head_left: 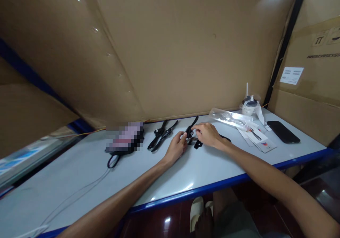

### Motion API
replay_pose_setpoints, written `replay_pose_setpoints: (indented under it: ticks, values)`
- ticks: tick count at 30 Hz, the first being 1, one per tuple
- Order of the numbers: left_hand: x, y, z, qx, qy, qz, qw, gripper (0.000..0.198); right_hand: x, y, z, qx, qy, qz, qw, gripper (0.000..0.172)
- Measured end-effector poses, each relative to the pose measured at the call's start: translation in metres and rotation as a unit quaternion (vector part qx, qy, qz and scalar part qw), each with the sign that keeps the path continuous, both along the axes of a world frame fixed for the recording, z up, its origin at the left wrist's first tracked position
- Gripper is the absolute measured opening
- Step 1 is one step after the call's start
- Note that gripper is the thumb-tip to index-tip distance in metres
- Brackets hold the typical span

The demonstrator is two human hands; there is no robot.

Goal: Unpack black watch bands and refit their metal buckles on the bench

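Observation:
My left hand is closed around the near end of a black spokeshave, a slim two-handled tool whose far handle points up and away. Curled fingers of my right hand meet the tool's middle from the right; exactly what the fingertips pinch there is hidden. Just below the hands lie a small black metal plate and a flat greyish piece partly covered by my left hand. To the left, two more black spokeshaves rest side by side. Part of another dark item shows behind my right wrist.
A pixelated dark pouch-like object with a loop and thin cord lies at left. Rightward are a clear plastic sleeve, printed cards, a black phone and a plastic cup. Cardboard walls the table's back.

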State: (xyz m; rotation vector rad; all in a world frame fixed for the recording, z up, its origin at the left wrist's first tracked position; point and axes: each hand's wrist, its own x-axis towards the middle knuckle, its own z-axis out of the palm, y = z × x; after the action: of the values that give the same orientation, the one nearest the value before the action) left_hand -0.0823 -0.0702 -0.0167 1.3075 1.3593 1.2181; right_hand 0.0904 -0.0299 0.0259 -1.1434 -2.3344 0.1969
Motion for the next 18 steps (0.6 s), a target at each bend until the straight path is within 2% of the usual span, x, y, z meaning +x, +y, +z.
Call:
replay_pose_setpoints:
  ticks: [3, 6, 9, 12, 16, 18]
  values:
    - [0.0, 0.0, 0.002, -0.005, -0.004, -0.001, 1.0, 0.042, -0.003, -0.004, 0.0, 0.0, -0.012, 0.049, 0.999, 0.033]
    - [0.001, -0.001, 0.004, -0.004, 0.001, 0.005, 1.0, 0.04, -0.007, -0.008, 0.001, -0.006, 0.003, 0.013, 1.0, 0.023]
    - [0.002, -0.003, 0.007, -0.004, 0.009, 0.003, 1.0, 0.037, -0.01, -0.007, -0.001, -0.026, 0.014, -0.037, 0.999, 0.026]
    - [0.003, -0.004, 0.008, -0.009, 0.01, -0.005, 1.0, 0.036, -0.011, -0.003, -0.006, -0.023, -0.006, -0.013, 1.0, 0.018]
    - [0.004, -0.004, 0.009, -0.008, 0.006, -0.013, 1.0, 0.036, -0.01, 0.002, -0.009, 0.008, 0.008, 0.019, 1.0, 0.027]
    - [0.004, -0.005, 0.009, -0.007, 0.004, -0.016, 1.0, 0.036, -0.01, 0.002, -0.009, -0.003, 0.031, 0.011, 0.999, 0.023]
